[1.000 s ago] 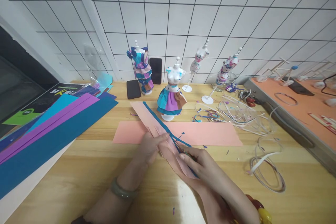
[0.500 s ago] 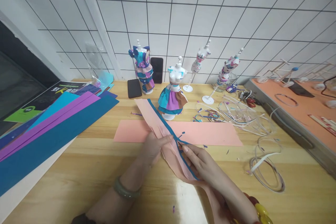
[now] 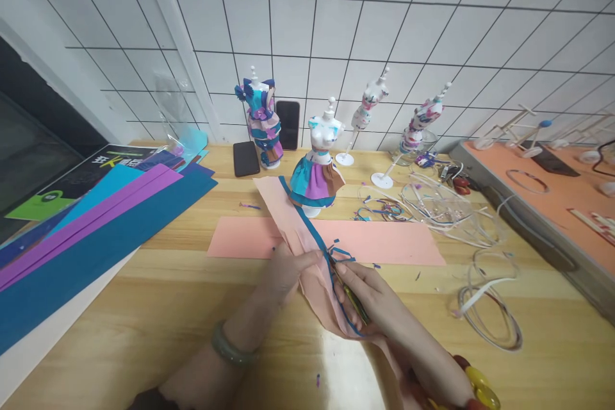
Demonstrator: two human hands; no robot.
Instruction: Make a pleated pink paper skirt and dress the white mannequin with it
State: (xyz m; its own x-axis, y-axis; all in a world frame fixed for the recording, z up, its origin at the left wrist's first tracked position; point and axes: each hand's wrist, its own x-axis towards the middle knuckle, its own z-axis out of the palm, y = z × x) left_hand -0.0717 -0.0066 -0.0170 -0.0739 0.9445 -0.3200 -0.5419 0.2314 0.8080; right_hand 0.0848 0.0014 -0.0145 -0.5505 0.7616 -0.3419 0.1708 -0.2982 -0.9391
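Observation:
My left hand (image 3: 288, 269) pinches a long strip of pink crepe-like paper (image 3: 283, 211), thumb on top beside its dark blue edging (image 3: 310, 225). The strip runs diagonally from near the dress-form figure to beneath my right forearm. In my right hand (image 3: 368, 285) are small gold-coloured thread snips (image 3: 355, 304), their dark tips at the blue edging just right of my left thumb. Small blue clippings (image 3: 341, 253) lie beside the tips. A flat pink sheet (image 3: 384, 242) lies crosswise under the strip. Just behind stands a white dress form (image 3: 325, 131) in a blue, purple and brown skirt.
A dressed form (image 3: 262, 118) and two patterned forms (image 3: 371, 102) (image 3: 425, 118) stand at the back near two phones (image 3: 246, 159) (image 3: 288, 125). Coloured sheets (image 3: 115, 230) fan out at left. Tangled cords (image 3: 432, 205) and a coil (image 3: 490, 314) lie right, beside an orange-topped surface (image 3: 542, 205).
More blue slivers lie by the snips' tips. My right hand has turned slightly, showing the gold handles. The pink strip and both hands have shifted a little to the right.

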